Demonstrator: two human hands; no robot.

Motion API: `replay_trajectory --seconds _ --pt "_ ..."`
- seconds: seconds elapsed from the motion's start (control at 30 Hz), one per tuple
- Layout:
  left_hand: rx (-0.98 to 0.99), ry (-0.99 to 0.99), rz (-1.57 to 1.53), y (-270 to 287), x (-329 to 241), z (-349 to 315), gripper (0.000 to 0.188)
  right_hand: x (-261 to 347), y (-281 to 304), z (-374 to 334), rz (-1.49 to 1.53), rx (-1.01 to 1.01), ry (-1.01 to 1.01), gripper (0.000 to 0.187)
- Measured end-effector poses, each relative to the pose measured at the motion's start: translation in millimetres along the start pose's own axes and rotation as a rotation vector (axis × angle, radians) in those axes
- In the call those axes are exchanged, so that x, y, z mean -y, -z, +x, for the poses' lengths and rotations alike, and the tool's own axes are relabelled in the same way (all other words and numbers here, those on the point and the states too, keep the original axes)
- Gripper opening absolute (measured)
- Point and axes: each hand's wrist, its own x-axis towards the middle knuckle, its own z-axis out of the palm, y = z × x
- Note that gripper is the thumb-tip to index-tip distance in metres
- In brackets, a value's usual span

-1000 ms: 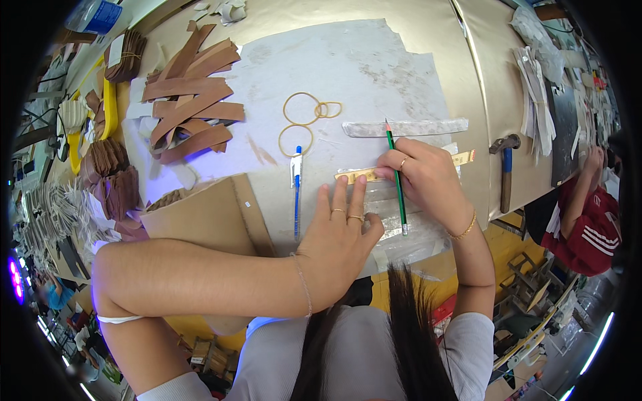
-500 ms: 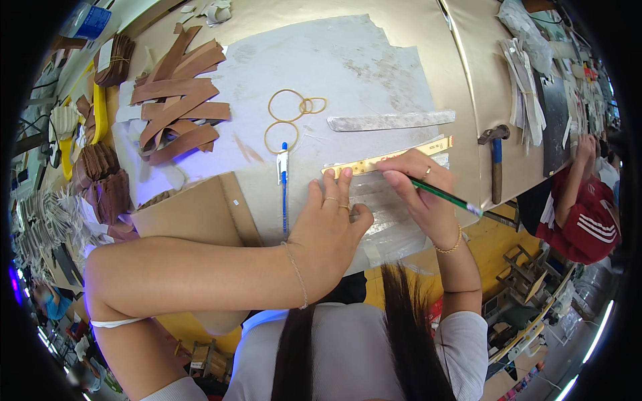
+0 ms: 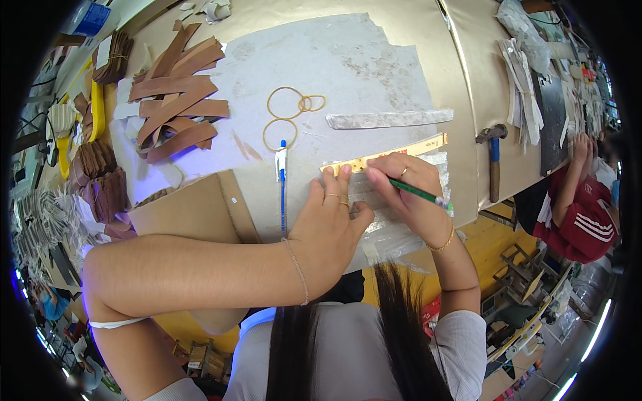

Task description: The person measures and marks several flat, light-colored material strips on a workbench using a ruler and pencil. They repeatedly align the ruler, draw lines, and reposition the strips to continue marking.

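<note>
My left hand [image 3: 326, 224] lies with its fingers stretched out, two fingertips pressing on the left part of a narrow cream-yellow template strip [image 3: 416, 146] that has small holes. My right hand [image 3: 418, 194] pinches a slender green pencil [image 3: 416, 190], its point down at the strip's lower edge, close to my left fingertips. Below the strip, partly hidden by my hands, lie pale, shiny strips [image 3: 388, 215] that look like clear plastic. Another long greyish-white strip [image 3: 394, 119] lies apart, just beyond the template.
A grey sheet [image 3: 321, 60] covers the tabletop. On it lie rubber bands [image 3: 285, 101], a blue-and-white pen [image 3: 282, 174] and brown strips [image 3: 184, 100]. A tan cardboard piece [image 3: 194, 207] is by my left forearm. At right are a hammer [image 3: 494, 160], bundled white strips [image 3: 525, 93] and another person [image 3: 582, 207].
My right hand has shifted slightly left along the template strip, and the pencil's back end has swung inward. My left hand keeps its place.
</note>
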Motion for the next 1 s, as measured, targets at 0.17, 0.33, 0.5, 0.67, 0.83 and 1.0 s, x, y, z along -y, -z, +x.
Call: replay_trajectory --seconds 0.17,0.33,0.5,0.67,0.83,1.0 --pt "0.000 0.001 0.012 -1 -2 1 0.042 5 3 -3 0.093 0.027 -0.103 0.007" --pt "-0.043 0.017 -0.003 -7 -2 0 0.042 1 13 -4 0.169 -0.040 -0.226 0.023" --pt "-0.066 0.010 -0.003 0 1 0 0.040 -15 6 -3 -0.391 0.037 0.036 0.033" --pt "-0.352 0.056 -0.065 5 11 11 0.031 -18 6 -4 -0.351 0.033 0.080 0.022" --pt "-0.541 -0.012 -0.162 15 8 16 0.027 -18 15 5 -0.186 0.074 0.051 0.015" --pt "-0.435 -0.121 -0.173 16 4 10 0.026 -24 22 19 -0.079 0.057 0.020 0.009"
